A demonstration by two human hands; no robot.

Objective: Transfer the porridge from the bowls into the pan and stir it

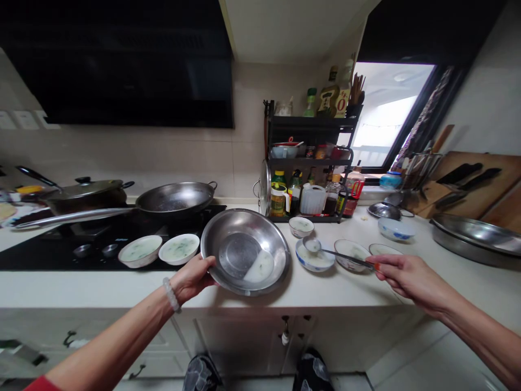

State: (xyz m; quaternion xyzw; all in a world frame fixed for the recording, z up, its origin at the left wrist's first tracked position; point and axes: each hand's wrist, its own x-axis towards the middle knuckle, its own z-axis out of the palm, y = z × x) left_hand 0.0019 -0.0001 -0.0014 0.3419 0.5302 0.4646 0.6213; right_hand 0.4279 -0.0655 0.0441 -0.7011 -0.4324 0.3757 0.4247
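Note:
My left hand [194, 278] grips the near left rim of a wide steel basin [232, 252], which tilts to the right. A little pale soup with green bits [260, 267] pools at its right side. In my right hand [402, 274] is the handle of a ladle [345, 256], its bowl over a blue-patterned bowl [314, 266] of pale soup. Beside that stand a filled bowl [350, 267], a partly hidden bowl [382, 248] behind my right hand, and a smaller bowl [301, 227]. Left of the basin are two bowls of soup, one patterned [140, 262] and one white [179, 259].
A wok [176, 198] and a lidded pan [85, 193] sit on the black stove [52, 250]. A rack [311, 122] of bottles and jars stands at the back. To the right are a blue-and-white bowl [396, 234], steel pans [480, 244] and a knife block [433, 194].

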